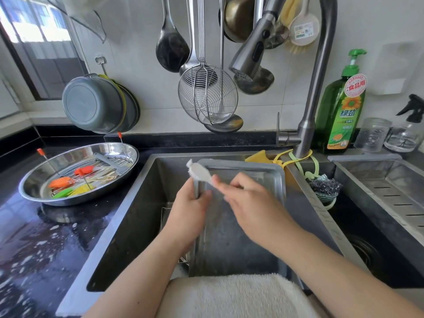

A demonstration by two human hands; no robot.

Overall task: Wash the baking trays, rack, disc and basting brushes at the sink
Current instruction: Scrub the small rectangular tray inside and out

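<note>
Now | one baking tray (241, 226) tilted in the sink (137, 203) | left hand (188, 214) grips its left rim, fingers curled | right hand (250, 203) pinches one white cloth (199, 173), blurred | one round steel dish (79, 173) on the counter holds one rack (110, 160) and four brushes: two orange (60, 182), one green, one yellow

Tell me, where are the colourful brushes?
The basting brushes lie in the round steel pan on the dark counter, left of the sink.
</note>
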